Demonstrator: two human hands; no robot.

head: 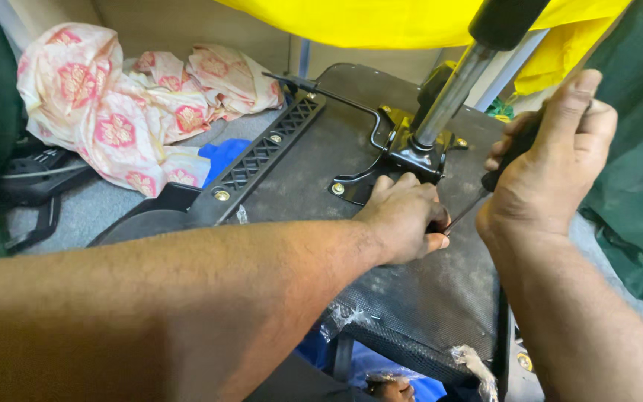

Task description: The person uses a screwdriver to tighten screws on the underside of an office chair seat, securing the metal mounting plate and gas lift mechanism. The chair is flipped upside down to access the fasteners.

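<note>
Screwdriver (478,201) driven into the chair base (411,298)
Right hand (552,171) clamped its handle; left hand (403,216) curled round the tip just below, best kept square.

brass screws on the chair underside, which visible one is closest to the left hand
The brass screw in the corner of the black mechanism plate, just beside the left hand. The other screws sit farther off along the ribbed armrest bracket.

An upturned chair seat (411,298) lay in the middle, with a bracket (403,152) on top of it and a metal post (452,93) rising from the bracket. An armrest bar (262,160) ran along the seat's left edge. Left of that lay a bundle of cloth (120,104). The left hand (403,216) rested on the seat just before the bracket; the right hand (552,160), to its right, held a screwdriver (485,193).
</note>
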